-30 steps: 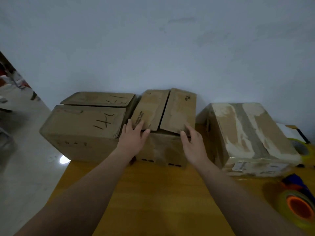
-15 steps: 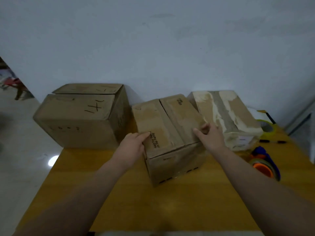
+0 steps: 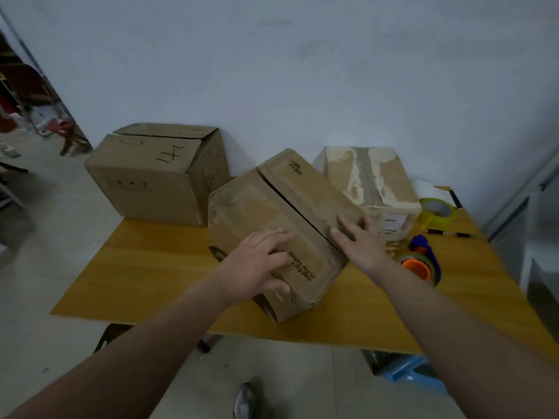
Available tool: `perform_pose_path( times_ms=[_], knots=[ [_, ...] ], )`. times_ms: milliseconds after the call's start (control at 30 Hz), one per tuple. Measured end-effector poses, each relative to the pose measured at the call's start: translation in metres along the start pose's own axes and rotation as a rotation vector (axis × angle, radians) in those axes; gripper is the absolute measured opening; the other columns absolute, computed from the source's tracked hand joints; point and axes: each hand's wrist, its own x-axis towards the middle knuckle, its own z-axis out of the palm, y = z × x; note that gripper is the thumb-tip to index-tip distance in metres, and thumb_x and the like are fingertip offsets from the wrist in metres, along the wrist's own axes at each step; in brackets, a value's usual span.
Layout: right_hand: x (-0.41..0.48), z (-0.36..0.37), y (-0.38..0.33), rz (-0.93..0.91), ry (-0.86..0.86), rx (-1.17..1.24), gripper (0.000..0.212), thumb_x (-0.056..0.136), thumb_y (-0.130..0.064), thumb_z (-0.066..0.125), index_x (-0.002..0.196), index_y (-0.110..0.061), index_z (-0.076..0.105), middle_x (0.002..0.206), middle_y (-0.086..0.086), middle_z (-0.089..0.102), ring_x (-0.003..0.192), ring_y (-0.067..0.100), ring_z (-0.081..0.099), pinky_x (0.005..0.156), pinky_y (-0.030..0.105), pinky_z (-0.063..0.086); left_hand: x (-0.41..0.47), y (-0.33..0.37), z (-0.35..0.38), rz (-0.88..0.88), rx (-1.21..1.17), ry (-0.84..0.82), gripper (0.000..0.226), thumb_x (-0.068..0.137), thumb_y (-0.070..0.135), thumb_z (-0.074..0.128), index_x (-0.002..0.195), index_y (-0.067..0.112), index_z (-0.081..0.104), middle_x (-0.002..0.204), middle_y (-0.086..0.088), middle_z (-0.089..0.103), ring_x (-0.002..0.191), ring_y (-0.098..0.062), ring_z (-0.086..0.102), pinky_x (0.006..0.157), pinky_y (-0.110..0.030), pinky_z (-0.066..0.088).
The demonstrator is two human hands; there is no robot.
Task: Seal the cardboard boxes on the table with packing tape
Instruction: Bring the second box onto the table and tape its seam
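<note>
A brown cardboard box stands slantwise near the table's front edge, its two top flaps folded down with a dark seam between them. My left hand rests on the near left flap, fingers spread over the printed text. Along the box's right flap and edge lies my right hand, its fingers straight. Two more boxes sit at the back: a larger one on the left with pen marks, and a taped one on the right. A blue tape dispenser with an orange core lies right of my right hand.
A yellow tape roll and a black pen lie at the far right of the yellow wooden table. A white wall runs close behind the boxes. Below the table's front edge are a blue stool and a shoe.
Both hands have pulled the middle box from between the other two towards the front edge and turned it slantwise. The flaps now lie flat. The camera has moved back.
</note>
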Motion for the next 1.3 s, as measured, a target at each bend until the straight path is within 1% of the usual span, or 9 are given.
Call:
perform_pose_path(
  times_ms=[100,233,400,567,633,767,900,1067,1300],
  knots=[
    [-0.012,0.003,-0.003,-0.081,-0.045,-0.141,0.054,0.097,-0.054,0.038,0.148,-0.039,0.029,0.160,0.004,-0.004,0.146,0.034,0.004,0.119,0.046,0.013,0.012,0.035,0.010,-0.052,-0.015,0.027,0.046,0.080,0.056,0.056,0.103,0.017,0.063,0.139,-0.010,0.050,0.132,-0.027,0.043,0.110,-0.041,0.023],
    [-0.016,0.013,-0.005,-0.099,-0.075,-0.109,0.048,0.102,-0.044,0.028,0.150,-0.035,0.026,0.159,0.012,-0.011,0.147,0.032,0.005,0.116,0.042,0.018,0.028,0.056,0.015,-0.166,-0.018,0.037,0.058,0.089,0.061,0.042,0.127,0.017,0.049,0.146,-0.002,0.041,0.134,-0.019,0.036,0.109,-0.033,0.025],
    [-0.005,0.013,-0.005,-0.164,-0.041,0.002,0.042,0.105,-0.026,0.033,0.146,-0.026,0.039,0.151,0.009,0.036,0.137,0.027,0.034,0.109,0.032,0.028,0.043,0.060,0.021,-0.078,0.061,0.052,0.056,0.090,0.063,0.038,0.119,0.017,0.052,0.121,-0.004,0.053,0.110,-0.023,0.047,0.094,-0.036,0.037],
    [-0.008,-0.005,0.012,-0.254,-0.017,0.131,0.048,0.104,-0.028,0.038,0.150,-0.021,0.029,0.146,-0.006,0.040,0.132,0.011,0.037,0.108,0.024,0.031,0.060,0.053,0.023,-0.103,-0.001,0.063,0.057,0.088,0.066,0.029,0.114,0.021,0.052,0.116,0.002,0.051,0.105,-0.018,0.045,0.092,-0.032,0.037],
    [-0.013,-0.011,0.024,-0.209,-0.011,0.250,0.055,0.103,-0.036,0.038,0.152,-0.022,0.020,0.145,-0.009,0.036,0.129,0.004,0.033,0.103,0.017,0.029,0.070,0.060,0.020,-0.145,-0.082,0.085,0.053,0.090,0.064,0.027,0.107,0.021,0.054,0.109,0.004,0.050,0.100,-0.016,0.045,0.089,-0.030,0.037],
    [-0.004,-0.025,0.069,-0.105,0.087,0.272,0.059,0.101,-0.041,0.039,0.153,-0.023,0.018,0.153,-0.001,0.033,0.136,0.015,0.035,0.105,0.026,0.032,0.105,0.098,0.022,-0.092,-0.147,0.106,0.028,0.096,0.043,0.042,0.108,0.021,0.054,0.110,0.003,0.050,0.106,-0.018,0.045,0.091,-0.031,0.036],
    [0.023,-0.057,0.131,0.030,0.196,0.034,0.060,0.099,-0.030,0.049,0.152,-0.018,0.023,0.141,0.007,0.048,0.126,0.026,0.047,0.097,0.038,0.045,0.150,0.137,0.030,-0.045,-0.138,0.088,0.026,0.098,0.038,0.038,0.115,0.021,0.050,0.113,0.003,0.050,0.109,-0.017,0.044,0.093,-0.030,0.034],
    [0.054,-0.096,0.201,0.242,0.038,-0.259,0.052,0.098,-0.034,0.048,0.143,-0.012,0.037,0.134,0.014,0.046,0.121,0.032,0.045,0.101,0.044,0.041,0.197,0.166,0.057,-0.164,-0.144,-0.106,0.025,0.099,0.035,0.036,0.115,0.021,0.048,0.111,0.001,0.050,0.106,-0.017,0.045,0.091,-0.031,0.035],
    [0.092,-0.086,0.239,0.348,-0.008,0.005,0.059,0.090,-0.024,0.065,0.138,-0.005,0.035,0.129,0.015,0.052,0.112,0.033,0.054,0.083,0.038,0.046,0.202,0.166,0.111,-0.435,-0.237,-0.339,0.023,0.099,0.033,0.037,0.105,0.016,0.052,0.100,-0.003,0.051,0.094,-0.023,0.048,0.073,-0.034,0.039]
  ],
)
